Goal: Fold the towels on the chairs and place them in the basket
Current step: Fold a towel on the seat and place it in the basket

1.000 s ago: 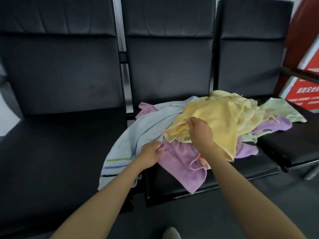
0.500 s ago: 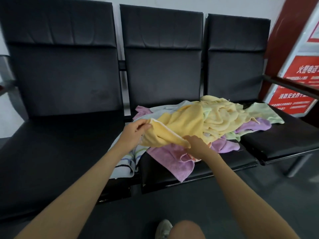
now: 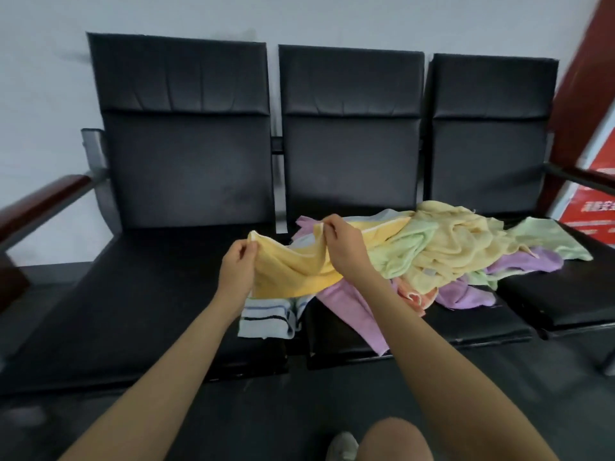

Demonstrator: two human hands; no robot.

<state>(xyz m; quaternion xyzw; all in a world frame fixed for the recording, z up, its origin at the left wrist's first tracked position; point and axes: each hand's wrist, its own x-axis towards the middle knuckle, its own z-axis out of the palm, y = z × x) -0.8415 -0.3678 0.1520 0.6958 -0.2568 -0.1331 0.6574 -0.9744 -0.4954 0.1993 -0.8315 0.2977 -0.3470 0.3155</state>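
Observation:
A heap of towels lies on the middle and right black chairs (image 3: pixel 416 331). A yellow towel (image 3: pixel 293 271) is lifted off the heap's left side. My left hand (image 3: pixel 238 269) pinches its left corner, and my right hand (image 3: pixel 344 249) pinches its top edge further right. Under it hangs a pale blue striped towel (image 3: pixel 266 316) over the seat's front edge. A pink-purple towel (image 3: pixel 352 307) droops down the middle seat. A pale green towel (image 3: pixel 399 254), a pale yellow towel (image 3: pixel 466 247), an orange towel (image 3: pixel 414 296) and a purple towel (image 3: pixel 529 264) are tangled to the right. No basket is in view.
Three joined black padded chairs stand against a pale wall. The left chair seat (image 3: pixel 133 294) holds nothing. A wooden armrest (image 3: pixel 36 201) sticks out at far left, another armrest (image 3: pixel 582 176) at far right. A red sign (image 3: pixel 595 207) stands beside it. My knee (image 3: pixel 396 440) and shoe (image 3: pixel 342 445) show below.
Both hands have lifted the yellow towel's edge off the heap and moved apart. The view has pulled back and tilted up, showing all three chair backs.

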